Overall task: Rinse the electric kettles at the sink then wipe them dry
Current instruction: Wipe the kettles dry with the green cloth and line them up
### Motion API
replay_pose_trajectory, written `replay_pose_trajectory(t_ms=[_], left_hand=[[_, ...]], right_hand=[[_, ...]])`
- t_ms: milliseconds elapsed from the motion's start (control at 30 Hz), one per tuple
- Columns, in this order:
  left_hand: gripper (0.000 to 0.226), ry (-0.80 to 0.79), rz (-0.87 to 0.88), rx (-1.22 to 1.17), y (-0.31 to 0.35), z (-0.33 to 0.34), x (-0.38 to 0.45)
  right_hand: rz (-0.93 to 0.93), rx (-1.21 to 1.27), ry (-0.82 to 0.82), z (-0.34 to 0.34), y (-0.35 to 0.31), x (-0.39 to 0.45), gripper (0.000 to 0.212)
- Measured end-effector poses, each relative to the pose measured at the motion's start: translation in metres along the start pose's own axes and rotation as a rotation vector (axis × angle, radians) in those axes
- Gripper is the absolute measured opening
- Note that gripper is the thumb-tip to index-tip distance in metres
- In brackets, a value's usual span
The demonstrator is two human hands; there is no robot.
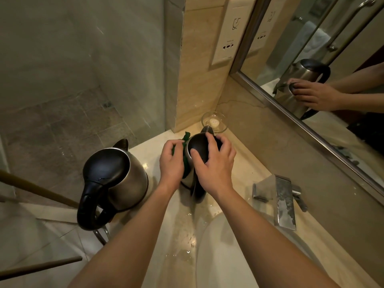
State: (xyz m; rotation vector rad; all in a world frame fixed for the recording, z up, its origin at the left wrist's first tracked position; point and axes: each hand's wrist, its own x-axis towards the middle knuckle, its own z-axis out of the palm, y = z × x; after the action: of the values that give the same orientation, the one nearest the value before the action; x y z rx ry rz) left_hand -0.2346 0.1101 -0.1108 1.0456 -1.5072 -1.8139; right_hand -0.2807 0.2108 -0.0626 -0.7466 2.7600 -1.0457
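Right hand (209,163) sits spread over the black lid of the far kettle (194,146), thumb and fingertips curled down round the lid's rim, gripping it from above. Left hand (171,161) presses a dark green cloth (185,140) against that kettle's left flank, fingers curled into the fabric and pinching it. This kettle stands on the pale marble worktop (149,142) near the back corner, its steel body mostly hidden beneath the two hands; only a strip of metal and its dark handle show between the wrists. Most of the cloth is covered too, with a small tip poking up behind the left hand.

Just left of it, well clear of both hands, a second steel kettle (116,177) stands upright with its black lid closed and its looped handle pointing toward the person. Behind the held kettle, a shallow glass dish (215,121) rests in the corner with a small pale object inside, too indistinct to name. To the right, a flat chrome tap (284,202) reaches over the white basin (228,235), which the forearm partly covers. Water drops lie on the worktop near the basin's edge. The wall mirror (311,65) reflects a hand on the kettle.
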Motion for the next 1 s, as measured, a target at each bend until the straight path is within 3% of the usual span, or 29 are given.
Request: replay_pose_trajectory(t_ms=[300, 433, 533, 633, 733, 867, 1000], left_hand=[[0.010, -0.253, 0.486, 0.519, 0.046, 0.011, 0.005], [0.008, -0.348, 0.559, 0.643, 0.051, 0.017, 0.003], [0.027, -0.427, 0.573, 0.684, 0.061, 0.025, -0.007], [0.048, -0.476, 0.438, 0.573, 0.076, 0.035, -0.016], [0.047, -0.544, 0.179, 0.357, 0.079, 0.040, -0.014], [0.054, -0.508, 0.056, 0.178, 0.079, 0.035, -0.007], [0.036, -0.456, 0.078, 0.358, 0.080, 0.022, 0.000]], right_hand=[[-0.029, 0.092, -0.045, -0.014, 0.007, -0.003, 0.050], [-0.083, 0.091, -0.103, -0.030, 0.018, 0.000, 0.051], [-0.057, 0.184, -0.068, -0.038, 0.025, 0.001, 0.045], [-0.051, 0.243, -0.025, -0.045, 0.025, -0.001, 0.043], [-0.094, 0.252, -0.055, -0.050, 0.018, -0.003, 0.050], [-0.228, 0.100, -0.136, -0.046, 0.009, -0.001, 0.065], [-0.257, -0.013, -0.125, -0.038, 0.009, -0.001, 0.060]])
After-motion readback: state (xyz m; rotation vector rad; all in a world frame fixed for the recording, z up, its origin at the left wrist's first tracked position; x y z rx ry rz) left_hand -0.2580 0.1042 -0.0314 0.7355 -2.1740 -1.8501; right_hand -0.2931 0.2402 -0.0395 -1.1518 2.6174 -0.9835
